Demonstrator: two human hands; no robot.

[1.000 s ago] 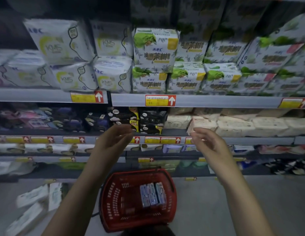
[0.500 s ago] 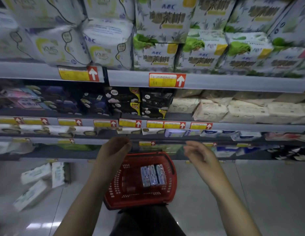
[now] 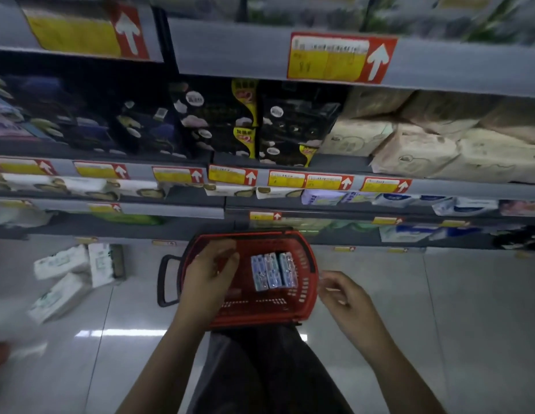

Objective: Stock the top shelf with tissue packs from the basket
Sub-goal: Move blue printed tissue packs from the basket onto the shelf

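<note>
Grey tile floor (image 3: 439,309), red basket (image 3: 260,315), stocked shelves (image 3: 439,64)

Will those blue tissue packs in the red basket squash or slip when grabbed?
The three small blue film-wrapped tissue packs are probably light and squashy, being wrapped tissue. Their film glints, so maybe slippery. Boxy and lying side by side in the red plastic basket, they shouldn't roll.

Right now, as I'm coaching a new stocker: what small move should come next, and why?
Probably reach the left hand rightward and down to grip one of the blue tissue packs in the red basket. Both hands hold nothing; the left hovers over the basket beside the packs, while the right hand is outside its rim.
</note>
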